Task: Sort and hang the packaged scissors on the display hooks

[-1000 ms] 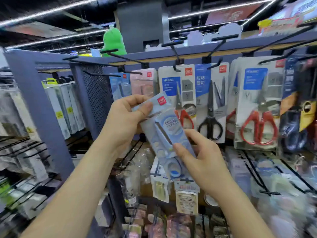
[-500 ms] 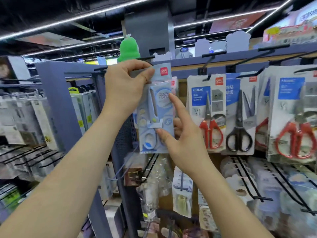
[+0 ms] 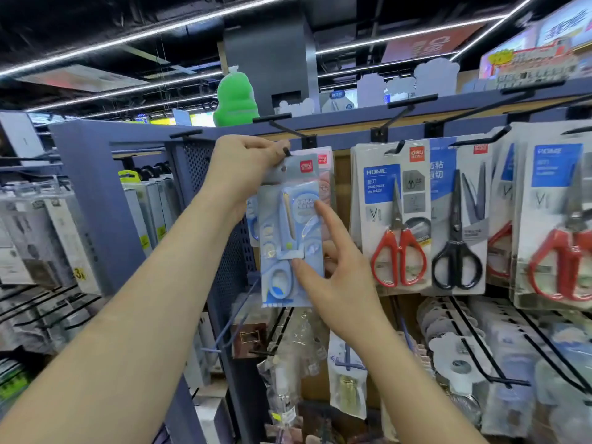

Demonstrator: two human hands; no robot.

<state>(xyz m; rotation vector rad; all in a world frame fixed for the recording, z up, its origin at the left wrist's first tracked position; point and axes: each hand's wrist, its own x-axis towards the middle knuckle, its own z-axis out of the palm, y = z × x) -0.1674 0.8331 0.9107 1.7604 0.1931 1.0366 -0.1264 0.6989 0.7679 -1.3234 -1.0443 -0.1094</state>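
**Hands and pack at the top row of hooks.** The left hand [image 3: 246, 169] pinches the top edge of the blue scissors pack [image 3: 288, 241] between thumb and curled fingers, holding it at the tip of a black hook [image 3: 286, 151]. Whether the pack is already threaded on the hook cannot be told. The right hand [image 3: 336, 277] pinches the pack's right edge: the thumb and straight forefinger lie on its front and the other fingers curl behind. The pack is upright at the left end of the row, in front of a pink pack [image 3: 326, 187]. To its right hang the red-handled scissors [image 3: 397, 248], then the black-handled scissors [image 3: 456, 251]. A green toy [image 3: 235, 102] stands on the shelf top above.
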